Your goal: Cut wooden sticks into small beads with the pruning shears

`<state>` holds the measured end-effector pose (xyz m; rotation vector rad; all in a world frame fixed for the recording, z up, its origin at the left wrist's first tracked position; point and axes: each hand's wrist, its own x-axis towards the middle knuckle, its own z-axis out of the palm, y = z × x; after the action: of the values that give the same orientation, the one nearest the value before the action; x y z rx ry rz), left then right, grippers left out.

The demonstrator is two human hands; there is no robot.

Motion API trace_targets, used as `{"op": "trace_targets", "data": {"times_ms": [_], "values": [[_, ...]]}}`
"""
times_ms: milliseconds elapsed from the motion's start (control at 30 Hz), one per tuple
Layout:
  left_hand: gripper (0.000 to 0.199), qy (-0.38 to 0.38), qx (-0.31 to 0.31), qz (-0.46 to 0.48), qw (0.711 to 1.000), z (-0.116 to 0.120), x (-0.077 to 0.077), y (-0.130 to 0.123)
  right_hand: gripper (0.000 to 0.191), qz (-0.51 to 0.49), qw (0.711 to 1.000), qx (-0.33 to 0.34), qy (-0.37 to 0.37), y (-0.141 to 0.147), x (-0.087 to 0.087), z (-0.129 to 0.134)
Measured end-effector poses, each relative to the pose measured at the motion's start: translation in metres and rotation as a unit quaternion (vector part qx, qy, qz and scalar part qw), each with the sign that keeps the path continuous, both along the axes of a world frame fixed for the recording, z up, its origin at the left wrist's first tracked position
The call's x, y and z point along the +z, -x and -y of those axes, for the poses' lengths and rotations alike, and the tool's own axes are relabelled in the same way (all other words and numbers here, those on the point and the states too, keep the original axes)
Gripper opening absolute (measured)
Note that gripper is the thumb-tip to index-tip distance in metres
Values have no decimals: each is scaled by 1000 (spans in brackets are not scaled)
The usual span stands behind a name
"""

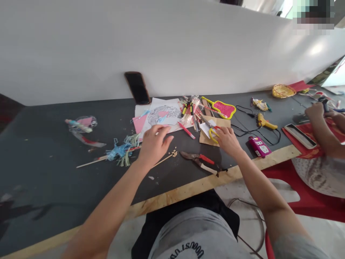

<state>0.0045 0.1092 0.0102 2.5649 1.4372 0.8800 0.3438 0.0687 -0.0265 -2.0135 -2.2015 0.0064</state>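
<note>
My left hand (156,144) hovers at the lower edge of a white sheet with a line drawing (164,113); its thumb and fingers are apart. A small pale thing shows just above its fingertips, too small to make out. To the right, my right hand (228,140) grips the scissors (214,134), which have yellow and red handles. Their blades lie over a small white paper (205,129) on brown card (218,122). A red pen (186,130) rests between the hands. Red-and-white-handled pruning shears (201,161) lie nearer the table edge.
A phone (138,87) leans on the white partition. Blue tassels (118,150) on a stick lie left. Rightward are a yellow glue gun (266,122) with its cord, a purple box (259,146), and a wicker basket (283,91). Another person's hands work at the far right.
</note>
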Motion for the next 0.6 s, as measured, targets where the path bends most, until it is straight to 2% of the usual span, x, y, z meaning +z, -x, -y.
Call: {"op": "trace_targets", "data": {"times_ms": [67,133,233,300,400,500,600], "values": [[29,-12,63,1,998,12,0,33,37,-35,997,59,-28,12,5,18],[26,-6,95,-9,995,27,-5,58,31,-88,988,129,-14,27,5,39],[20,6,135,-14,991,48,-18,73,23,-106,977,180,31,48,-4,65],[30,30,132,-20,991,60,-27,67,21,-95,979,178,30,59,-11,75],[20,76,117,-52,989,69,-37,45,19,-69,983,170,10,69,-20,81],[20,127,112,-116,979,69,-42,22,15,-58,984,170,-1,72,-25,79],[12,140,100,-149,974,65,-45,10,9,-113,979,167,-9,72,-24,74]]}}
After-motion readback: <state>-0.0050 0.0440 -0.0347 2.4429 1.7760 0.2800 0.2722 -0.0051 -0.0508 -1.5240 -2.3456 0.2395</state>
